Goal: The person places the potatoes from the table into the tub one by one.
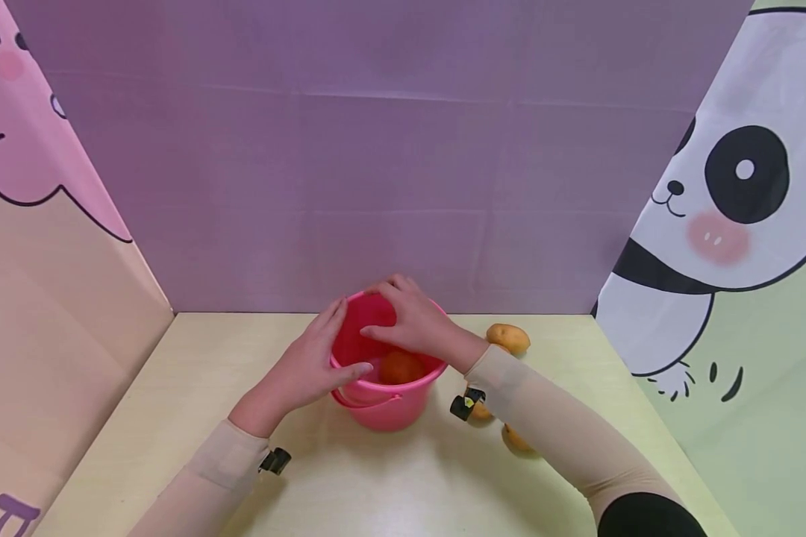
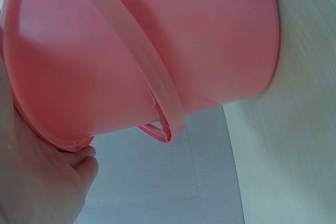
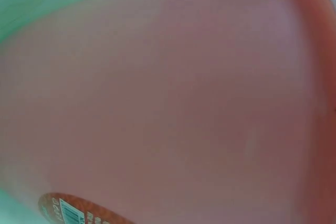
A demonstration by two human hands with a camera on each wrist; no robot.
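Note:
A pink plastic bucket point(image 1: 388, 410) stands upright on the table, its handle hanging down at the front. One rounded orange-brown item point(image 1: 401, 367) lies inside it. My left hand point(image 1: 305, 365) holds the bucket's left rim, the thumb reaching over the near rim; in the left wrist view the fingertips point(image 2: 84, 161) show at the rim. Across the opening, my right hand point(image 1: 413, 317) grips the far rim, its thumb on the inner side and its fingers over the top. Bucket wall point(image 3: 168, 98) fills the right wrist view, with a barcode label point(image 3: 79, 211) low on it.
Several potatoes point(image 1: 508, 338) lie right of the bucket, partly covered by my right forearm point(image 1: 551, 418). A purple backdrop point(image 1: 389, 149) rises at the table's point(image 1: 349, 492) far edge, with printed panels on both sides.

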